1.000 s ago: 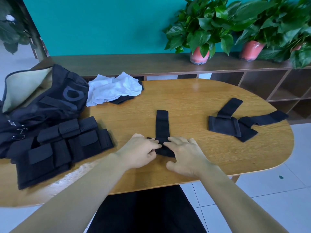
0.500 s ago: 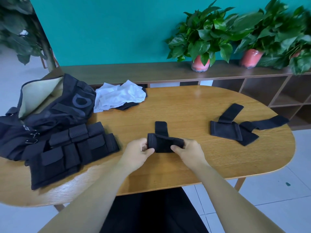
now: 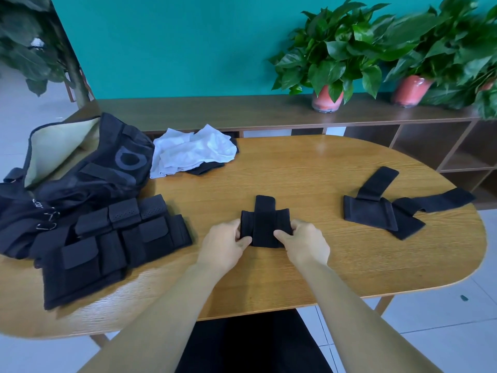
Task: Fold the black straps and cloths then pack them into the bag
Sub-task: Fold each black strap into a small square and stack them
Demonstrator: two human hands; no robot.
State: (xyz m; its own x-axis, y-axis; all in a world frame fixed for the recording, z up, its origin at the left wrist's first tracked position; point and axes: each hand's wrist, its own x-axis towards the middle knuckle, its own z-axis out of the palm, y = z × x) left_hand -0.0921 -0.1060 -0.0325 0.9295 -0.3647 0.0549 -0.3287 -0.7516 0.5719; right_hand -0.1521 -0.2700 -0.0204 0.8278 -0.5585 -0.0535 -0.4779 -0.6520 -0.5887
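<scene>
I have the black strap (image 3: 265, 228) pinched at both ends, my left hand (image 3: 226, 244) on its left edge and my right hand (image 3: 305, 242) on its right edge, each grip narrow with thumb over the cloth and fingers tucked behind. It sits on the tabletop (image 3: 309, 184), to the right of the bag (image 3: 80, 168) and nearer to me than the bag is, with a short tab sticking out past the fold on its far side.

My worry is that the fold springs open. The cloth looks thick and stiff, so if I ease either grip before the layers are pressed flat, the wings may unroll. That loose tab could also catch on the way in.

The bag lies unzipped at the left end of the tabletop, its pale lining showing; I cannot tell what, if anything, is inside. A black pouch panel (image 3: 113, 246) lies against its near side, a white cloth (image 3: 193, 152) just to its right, and two unfolded straps (image 3: 390, 208) well to its right.
</scene>
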